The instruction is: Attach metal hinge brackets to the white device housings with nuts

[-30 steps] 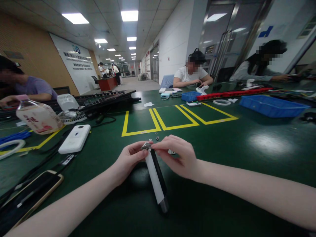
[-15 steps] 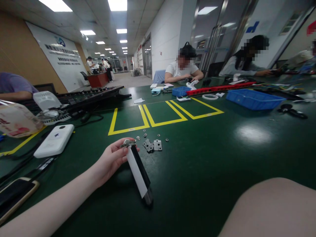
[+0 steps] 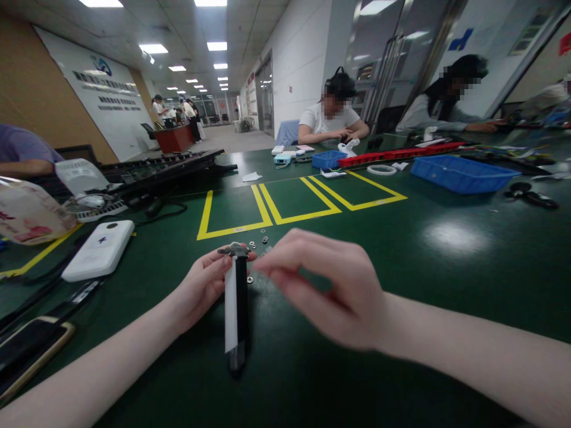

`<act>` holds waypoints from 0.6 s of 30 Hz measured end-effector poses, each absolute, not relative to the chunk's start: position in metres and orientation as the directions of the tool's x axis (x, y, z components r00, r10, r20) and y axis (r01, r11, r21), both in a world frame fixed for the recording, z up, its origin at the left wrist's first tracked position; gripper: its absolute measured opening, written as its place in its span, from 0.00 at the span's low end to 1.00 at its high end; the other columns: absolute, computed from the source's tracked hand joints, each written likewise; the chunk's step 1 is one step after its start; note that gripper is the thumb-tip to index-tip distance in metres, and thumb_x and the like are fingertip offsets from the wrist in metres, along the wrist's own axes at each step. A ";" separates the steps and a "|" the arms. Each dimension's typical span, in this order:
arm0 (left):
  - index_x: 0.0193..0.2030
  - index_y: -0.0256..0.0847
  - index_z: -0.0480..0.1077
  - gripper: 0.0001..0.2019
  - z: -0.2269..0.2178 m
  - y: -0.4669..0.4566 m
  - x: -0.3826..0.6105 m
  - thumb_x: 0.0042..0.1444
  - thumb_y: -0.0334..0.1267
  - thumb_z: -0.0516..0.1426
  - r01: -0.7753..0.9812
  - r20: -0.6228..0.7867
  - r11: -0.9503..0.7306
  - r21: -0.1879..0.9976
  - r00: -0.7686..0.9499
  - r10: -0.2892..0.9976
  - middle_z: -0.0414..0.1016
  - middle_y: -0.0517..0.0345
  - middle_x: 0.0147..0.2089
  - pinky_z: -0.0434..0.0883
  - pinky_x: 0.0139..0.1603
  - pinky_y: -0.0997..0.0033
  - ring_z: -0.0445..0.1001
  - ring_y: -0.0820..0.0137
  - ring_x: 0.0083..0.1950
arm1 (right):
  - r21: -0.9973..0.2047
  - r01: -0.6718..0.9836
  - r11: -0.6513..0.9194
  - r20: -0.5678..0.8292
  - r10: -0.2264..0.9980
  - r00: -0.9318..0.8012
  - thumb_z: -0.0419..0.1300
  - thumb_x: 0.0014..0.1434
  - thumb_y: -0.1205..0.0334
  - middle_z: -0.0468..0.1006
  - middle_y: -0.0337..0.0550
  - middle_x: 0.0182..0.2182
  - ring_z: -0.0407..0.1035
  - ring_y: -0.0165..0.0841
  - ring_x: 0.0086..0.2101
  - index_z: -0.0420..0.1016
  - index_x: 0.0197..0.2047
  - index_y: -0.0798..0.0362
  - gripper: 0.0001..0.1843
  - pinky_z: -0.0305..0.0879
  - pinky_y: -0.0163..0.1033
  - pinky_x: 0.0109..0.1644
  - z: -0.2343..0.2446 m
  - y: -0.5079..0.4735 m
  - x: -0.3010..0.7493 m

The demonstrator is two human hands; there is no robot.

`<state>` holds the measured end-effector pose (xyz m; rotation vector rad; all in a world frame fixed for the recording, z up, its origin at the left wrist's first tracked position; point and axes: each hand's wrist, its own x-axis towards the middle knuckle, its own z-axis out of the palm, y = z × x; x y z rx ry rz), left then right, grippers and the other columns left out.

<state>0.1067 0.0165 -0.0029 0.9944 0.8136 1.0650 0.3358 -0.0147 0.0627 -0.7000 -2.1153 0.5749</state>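
My left hand grips the upper end of a black-and-white bar, with fingers wrapped round it near a metal bracket on top. The bar's dark lower end points toward me. My right hand is just right of the bracket, thumb and fingers drawn together in a pinch. Its fingertips are blurred, so anything between them cannot be made out. A nut lies on the table beside the bar, and more small nuts and washers lie beyond it. Most of the flat metal plates are hidden behind my right hand.
Yellow tape outlines mark the green table. At left are a white power bank, a phone and cables. A blue bin stands at back right. A person sits across the table.
My right hand has come in from the right to beside the bracket, covering the metal plates. The bar has swung more upright in my left hand. A nut now shows beside the bar.
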 end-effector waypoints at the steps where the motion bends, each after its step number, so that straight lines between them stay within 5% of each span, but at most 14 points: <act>1: 0.48 0.39 0.73 0.15 -0.002 0.017 0.107 0.53 0.39 0.63 -0.322 -0.084 0.180 0.929 0.291 0.953 0.78 0.51 0.50 0.77 0.39 0.73 0.78 0.69 0.38 | -0.547 0.382 0.745 0.587 0.666 -0.460 0.53 0.62 0.60 0.76 0.42 0.34 0.69 0.32 0.32 0.75 0.43 0.49 0.11 0.66 0.38 0.37 0.054 0.004 0.344; 5: 0.47 0.39 0.74 0.15 0.001 0.018 0.108 0.52 0.36 0.64 -0.377 -0.134 0.237 0.896 0.280 0.951 0.78 0.53 0.48 0.77 0.38 0.75 0.78 0.72 0.37 | -0.330 0.733 0.594 0.431 0.786 -0.443 0.53 0.62 0.63 0.75 0.47 0.42 0.69 0.34 0.35 0.74 0.49 0.51 0.15 0.63 0.40 0.38 0.010 0.072 0.372; 9: 0.48 0.40 0.73 0.16 0.003 0.019 0.107 0.52 0.35 0.64 -0.373 -0.163 0.277 0.885 0.310 0.937 0.78 0.54 0.47 0.77 0.40 0.74 0.77 0.72 0.37 | -0.303 0.747 0.592 0.296 0.804 -0.517 0.53 0.62 0.60 0.74 0.46 0.43 0.70 0.36 0.40 0.77 0.47 0.50 0.14 0.62 0.40 0.40 -0.006 0.098 0.376; 18: 0.50 0.36 0.73 0.15 0.004 0.018 0.112 0.55 0.35 0.62 -0.293 -0.203 0.308 0.905 0.339 0.918 0.78 0.50 0.44 0.74 0.40 0.77 0.77 0.71 0.39 | -0.373 0.750 0.546 0.275 0.837 -0.472 0.57 0.59 0.61 0.74 0.42 0.35 0.67 0.32 0.35 0.74 0.37 0.52 0.06 0.59 0.36 0.36 -0.006 0.101 0.368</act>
